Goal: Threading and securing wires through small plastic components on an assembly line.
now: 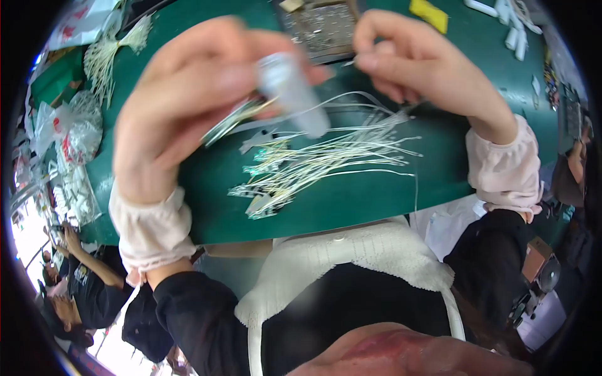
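My left hand (188, 88), blurred by motion, is closed around a whitish, translucent plastic tube (298, 97) that tilts down to the right. Thin metallic and yellowish strips (235, 120) stick out below the same hand's fingers. Off to the right, my right hand (407, 62) is in a pinch, with a tiny pale tip showing at its fingertips; what it is I cannot make out. Beneath and between both hands lies a loose bundle of thin white wires (351, 150). At the bundle's left end are small dark and greenish parts (266, 163).
A shallow tray (323, 31) with small metal bits stands at the far side of the green table (439, 175). Another wire bundle (103, 62) and clear plastic bags (81, 128) lie at the left. A yellow piece (429, 15) and white tubes (514, 31) are far right.
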`<state>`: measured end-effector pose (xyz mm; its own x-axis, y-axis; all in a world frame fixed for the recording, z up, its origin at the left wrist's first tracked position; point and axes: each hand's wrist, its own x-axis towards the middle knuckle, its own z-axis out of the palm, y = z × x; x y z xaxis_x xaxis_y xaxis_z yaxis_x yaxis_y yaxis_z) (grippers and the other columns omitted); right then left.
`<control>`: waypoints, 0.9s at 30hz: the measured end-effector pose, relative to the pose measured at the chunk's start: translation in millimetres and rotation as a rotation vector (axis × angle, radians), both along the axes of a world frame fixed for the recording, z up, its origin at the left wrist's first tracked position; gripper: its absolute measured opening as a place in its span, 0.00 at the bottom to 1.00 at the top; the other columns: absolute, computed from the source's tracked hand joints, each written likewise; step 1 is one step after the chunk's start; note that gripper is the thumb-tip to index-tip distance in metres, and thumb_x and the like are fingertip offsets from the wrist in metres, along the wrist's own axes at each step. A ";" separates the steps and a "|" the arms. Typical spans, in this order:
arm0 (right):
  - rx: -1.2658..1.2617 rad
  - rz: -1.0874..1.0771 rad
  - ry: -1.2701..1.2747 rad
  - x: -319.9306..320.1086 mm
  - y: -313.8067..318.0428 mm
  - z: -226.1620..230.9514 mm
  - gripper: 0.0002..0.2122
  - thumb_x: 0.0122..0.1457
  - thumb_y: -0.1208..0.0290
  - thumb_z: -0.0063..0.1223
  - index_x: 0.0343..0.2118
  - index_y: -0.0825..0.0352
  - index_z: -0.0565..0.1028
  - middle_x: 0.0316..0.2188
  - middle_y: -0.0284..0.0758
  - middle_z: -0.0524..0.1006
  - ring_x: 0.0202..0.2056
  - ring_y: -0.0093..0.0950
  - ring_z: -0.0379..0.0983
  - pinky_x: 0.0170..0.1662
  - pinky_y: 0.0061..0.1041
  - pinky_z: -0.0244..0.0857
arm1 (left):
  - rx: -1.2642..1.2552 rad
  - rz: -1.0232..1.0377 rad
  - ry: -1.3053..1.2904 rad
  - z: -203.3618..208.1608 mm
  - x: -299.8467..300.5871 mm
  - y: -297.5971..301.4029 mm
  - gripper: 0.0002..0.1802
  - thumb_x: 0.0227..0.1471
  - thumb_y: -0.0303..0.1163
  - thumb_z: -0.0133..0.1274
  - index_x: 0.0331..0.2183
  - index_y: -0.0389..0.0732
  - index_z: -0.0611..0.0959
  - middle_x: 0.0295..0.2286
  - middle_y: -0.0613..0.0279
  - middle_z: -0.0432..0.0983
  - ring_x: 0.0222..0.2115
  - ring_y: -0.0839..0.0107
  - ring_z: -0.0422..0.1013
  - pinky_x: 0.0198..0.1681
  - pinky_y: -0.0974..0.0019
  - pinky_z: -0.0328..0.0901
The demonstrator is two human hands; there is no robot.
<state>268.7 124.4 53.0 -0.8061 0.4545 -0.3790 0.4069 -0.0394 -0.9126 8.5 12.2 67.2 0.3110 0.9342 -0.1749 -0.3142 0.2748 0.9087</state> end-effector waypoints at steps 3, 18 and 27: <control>0.007 0.055 0.005 16.5 1.0 -20.1 0.07 0.71 0.63 0.49 0.39 0.60 0.68 0.18 0.22 0.69 0.19 0.10 0.60 0.21 0.13 0.51 | 0.082 0.159 -0.151 0.2 -20.2 -32.1 0.21 0.42 0.33 0.67 0.25 0.46 0.67 0.32 0.61 0.64 0.30 0.70 0.65 0.31 0.68 0.64; 1.542 -0.207 -0.808 147.0 144.4 -57.0 0.17 0.55 0.74 0.51 0.49 0.62 0.77 0.32 0.52 0.79 0.34 0.51 0.77 0.39 0.48 0.70 | -0.076 0.579 0.908 10.9 -120.8 -320.2 0.09 0.44 0.23 0.59 0.25 0.35 0.73 0.37 0.47 0.75 0.42 0.55 0.74 0.51 0.55 0.68; 1.735 -0.242 -0.700 100.6 129.2 -38.3 0.10 0.50 0.67 0.57 0.28 0.70 0.74 0.23 0.53 0.79 0.27 0.54 0.78 0.34 0.49 0.73 | 0.184 0.165 1.286 5.6 -61.3 -168.5 0.10 0.48 0.21 0.63 0.36 0.33 0.84 0.32 0.56 0.80 0.31 0.66 0.76 0.32 0.67 0.69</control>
